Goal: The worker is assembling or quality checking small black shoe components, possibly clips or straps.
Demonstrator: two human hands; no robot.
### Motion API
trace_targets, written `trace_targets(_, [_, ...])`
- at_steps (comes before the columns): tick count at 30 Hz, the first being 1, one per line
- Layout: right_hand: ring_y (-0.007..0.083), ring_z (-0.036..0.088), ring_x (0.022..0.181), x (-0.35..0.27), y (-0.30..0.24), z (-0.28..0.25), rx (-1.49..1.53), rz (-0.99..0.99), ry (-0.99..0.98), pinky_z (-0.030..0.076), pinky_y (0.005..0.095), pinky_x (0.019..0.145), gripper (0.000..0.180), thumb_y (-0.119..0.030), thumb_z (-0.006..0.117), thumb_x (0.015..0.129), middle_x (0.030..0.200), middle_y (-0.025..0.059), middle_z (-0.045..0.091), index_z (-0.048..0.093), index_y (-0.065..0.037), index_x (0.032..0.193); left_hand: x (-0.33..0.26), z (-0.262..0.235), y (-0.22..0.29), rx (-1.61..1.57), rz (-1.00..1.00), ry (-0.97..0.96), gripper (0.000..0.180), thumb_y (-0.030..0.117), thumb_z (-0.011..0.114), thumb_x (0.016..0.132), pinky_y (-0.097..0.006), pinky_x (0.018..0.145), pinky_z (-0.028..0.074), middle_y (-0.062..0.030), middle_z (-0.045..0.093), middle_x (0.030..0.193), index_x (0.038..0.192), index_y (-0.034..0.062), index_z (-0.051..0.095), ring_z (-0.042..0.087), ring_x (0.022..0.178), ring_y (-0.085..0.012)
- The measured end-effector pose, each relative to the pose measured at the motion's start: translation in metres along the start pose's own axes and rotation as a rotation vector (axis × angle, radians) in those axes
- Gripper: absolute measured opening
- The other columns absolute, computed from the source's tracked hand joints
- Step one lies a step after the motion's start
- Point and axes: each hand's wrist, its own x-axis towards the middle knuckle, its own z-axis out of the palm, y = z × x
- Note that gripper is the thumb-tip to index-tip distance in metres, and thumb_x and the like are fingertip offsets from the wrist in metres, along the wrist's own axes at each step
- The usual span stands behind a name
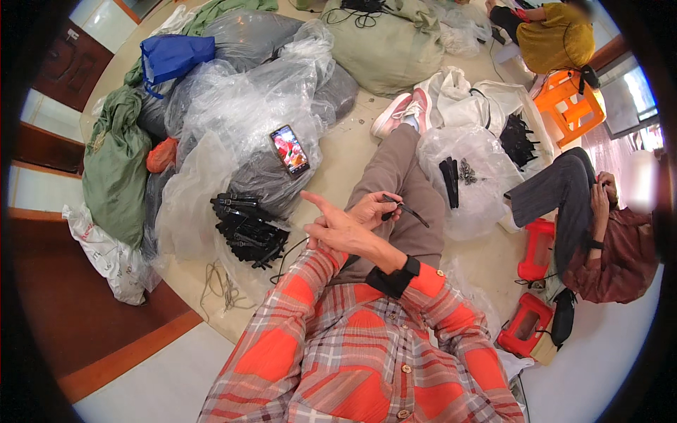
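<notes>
I have the left hand (368, 210) out over the lap, thumb and fingers pinching a thin black strip (415, 213), whose curved free end points off to the right above the trousers (423, 190). The right hand (352, 236) crosses over the left wrist, index finger stretched toward the upper left and the other fingers loosely curled (whether it rests on the wrist, I cannot tell from here). A black band (393, 276) wraps the right wrist.

Ahead of that index finger, I see a lit phone (290, 151) lying tilted on the right edge of the clear plastic (247, 99) heaped on the tan floor (338, 166). By that heap's lower edge sits a pile of black strips (247, 229), and a loose cord (220, 290) coils near the floor's lower-left edge.

To the right of the legs, a clear plastic bag (479, 211) carries a black bundle (449, 183) at its left edge, with small dark pieces (466, 171) just beside it. Farther right, a co-worker in a dark red top (613, 261) sits with both hands close together.
</notes>
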Motion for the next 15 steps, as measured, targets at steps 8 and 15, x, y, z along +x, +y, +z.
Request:
trace_targets(8, [0.0137, 0.054, 0.053, -0.001, 0.014, -0.013, 0.106, 0.099, 0.049, 0.044, 0.0257, 0.045, 0.070, -0.012, 0.048, 0.082, 0.067, 0.0095, 0.060, 0.007, -0.006, 0.139, -0.001, 0.000, -0.006, 0.033, 0.026, -0.037, 0.021, 0.001, 0.056, 0.083, -0.032, 0.071, 0.049, -0.0112, 0.059, 0.088, 0.104, -0.0013, 0.055, 0.059, 0.077, -0.0216])
trace_targets(15, [0.0203, 0.062, 0.076, -0.026, 0.011, -0.037, -0.012, 0.034, 0.126, 0.050, 0.0264, 0.055, 0.062, -0.016, 0.051, 0.084, 0.105, 0.0142, 0.057, 0.020, -0.007, 0.137, -0.001, -0.014, -0.015, 0.022, 0.001, 0.053, 0.020, 0.001, 0.057, 0.083, -0.034, 0.072, 0.050, -0.0103, 0.060, 0.084, 0.103, 0.0003, 0.056, 0.059, 0.076, -0.0206])
